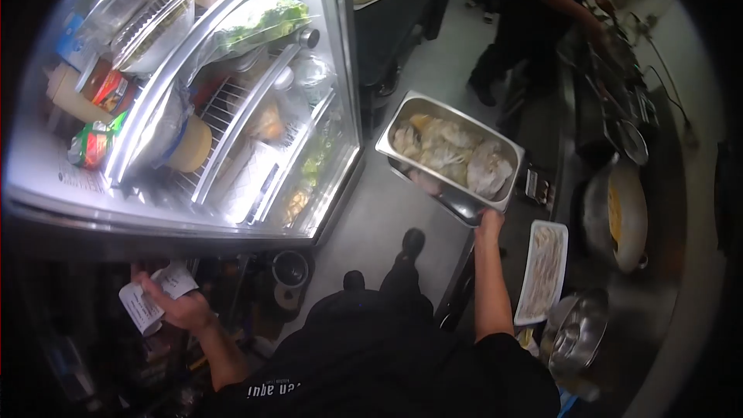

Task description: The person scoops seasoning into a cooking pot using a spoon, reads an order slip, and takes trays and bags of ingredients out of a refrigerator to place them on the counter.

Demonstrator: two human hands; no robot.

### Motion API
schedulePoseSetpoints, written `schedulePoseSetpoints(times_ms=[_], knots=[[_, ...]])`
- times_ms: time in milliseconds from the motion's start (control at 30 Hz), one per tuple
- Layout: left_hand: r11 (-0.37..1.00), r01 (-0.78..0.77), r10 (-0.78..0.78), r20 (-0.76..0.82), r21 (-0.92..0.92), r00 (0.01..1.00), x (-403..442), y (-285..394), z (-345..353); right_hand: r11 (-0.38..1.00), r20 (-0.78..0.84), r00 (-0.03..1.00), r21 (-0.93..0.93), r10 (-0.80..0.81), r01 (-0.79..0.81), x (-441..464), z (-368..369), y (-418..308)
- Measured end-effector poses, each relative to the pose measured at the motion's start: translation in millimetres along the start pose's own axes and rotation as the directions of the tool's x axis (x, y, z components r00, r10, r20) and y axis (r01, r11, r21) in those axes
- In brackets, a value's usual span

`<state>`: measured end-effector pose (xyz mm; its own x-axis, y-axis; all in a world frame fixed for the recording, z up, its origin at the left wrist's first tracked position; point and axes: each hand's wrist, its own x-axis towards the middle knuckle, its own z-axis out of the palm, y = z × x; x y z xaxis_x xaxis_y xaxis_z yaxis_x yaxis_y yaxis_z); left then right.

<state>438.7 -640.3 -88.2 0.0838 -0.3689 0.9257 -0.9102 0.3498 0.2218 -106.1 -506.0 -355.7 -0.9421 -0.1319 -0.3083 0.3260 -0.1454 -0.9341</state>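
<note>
My right hand grips the near corner of a deep steel food pan, held out over the floor and tilted. Inside lie pale, wet-looking pieces of food, some apparently in clear plastic bags. A darker shape, partly hidden, shows beneath the pan's near side. At the lower left, below the fridge, my left hand is closed on a printed paper slip; some of its fingertips are hidden.
A lit refrigerator at left holds bagged lettuce, clear containers and jars. Along the right counter stand a white tray of food strips, steel bowls and a large pan. Another person works at the far end.
</note>
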Motion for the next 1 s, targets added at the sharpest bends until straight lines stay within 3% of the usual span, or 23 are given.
schedulePoseSetpoints(times_ms=[67,100,167,200,267,367,467,533,567,600,633,667,700,733,767,800,833,933,1000], knots=[[0.952,-0.274,0.274,0.016,0.136,0.962,12,5,1,0.999,-0.035,0.999,-0.036,0.031,-0.032,-50,-46,6],[0.969,0.123,-0.124,0.008,-0.215,0.992,15,5,8,0.997,-0.044,0.996,-0.027,0.072,-0.073,-76,-64,9],[0.737,0.437,-0.455,0.099,-0.515,0.885,18,21,13,0.992,-0.05,0.991,0.017,0.122,-0.122,-128,-92,7],[0.722,0.431,-0.441,0.119,-0.541,0.889,23,32,14,0.99,-0.048,0.99,0.047,0.135,-0.133,-155,-107,3],[0.439,0.521,-0.671,0.119,-0.732,0.732,32,66,10,0.971,-0.029,0.976,-0.097,0.217,-0.218,-168,-150,32],[0.327,0.511,-0.726,0.135,-0.795,0.675,28,73,18,0.986,0.027,0.987,0.057,0.156,-0.157,-228,-199,23],[0.218,0.549,-0.788,0.186,-0.807,0.587,38,96,0,0.926,0.058,0.95,0.216,0.306,-0.311,-263,-259,45],[0.134,0.755,-0.811,0.366,-0.642,0.456,34,120,-22,0.937,0.058,0.935,-0.008,0.35,-0.35,-300,-288,20],[0.426,0.607,-0.704,0.175,-0.671,0.688,20,116,-9,0.936,0.075,0.933,-0.033,0.352,-0.35,-313,-293,12],[0.672,0.399,-0.51,0.001,-0.624,0.86,0,112,-1,0.948,0.087,0.946,0.043,0.312,-0.317,-329,-301,6],[0.642,0.414,-0.503,0.054,-0.646,0.863,1,144,-21,0.95,0.093,0.955,0.113,0.282,-0.292,-345,-303,3],[0.74,0.345,-0.402,0.032,-0.577,0.915,-13,159,-29,0.946,0.105,0.946,0.073,0.307,-0.316,-353,-320,12],[0.596,0.167,-0.371,-0.085,-0.786,0.925,-24,174,-18,0.958,0.111,0.955,0.059,0.275,-0.282,-356,-334,24],[0.512,0.229,-0.333,0.055,-0.828,0.941,-39,194,-36,0.969,0.124,0.964,0.044,0.237,-0.244,-358,-344,31],[0.264,0.34,-0.307,0.256,-0.902,0.917,-48,206,-47,0.965,0.112,0.965,0.085,0.239,-0.249,-368,-334,25],[0.393,0.214,-0.276,0.108,-0.894,0.955,-45,224,-51,0.959,0.099,0.965,0.125,0.242,-0.253,-379,-321,16],[0.381,0.169,-0.171,0.111,-0.909,0.979,-54,229,-51,0.956,0.108,0.966,0.155,0.235,-0.249,-388,-317,13],[0.373,0.061,-0.109,0.021,-0.926,0.994,-62,265,-71,0.976,0.2,0.96,0.057,0.196,-0.211,-375,-347,62],[0.304,0.054,-0.074,0.033,-0.951,0.997,-67,283,-75,0.956,0.165,0.942,-0.084,0.293,-0.282,-375,-340,79]])
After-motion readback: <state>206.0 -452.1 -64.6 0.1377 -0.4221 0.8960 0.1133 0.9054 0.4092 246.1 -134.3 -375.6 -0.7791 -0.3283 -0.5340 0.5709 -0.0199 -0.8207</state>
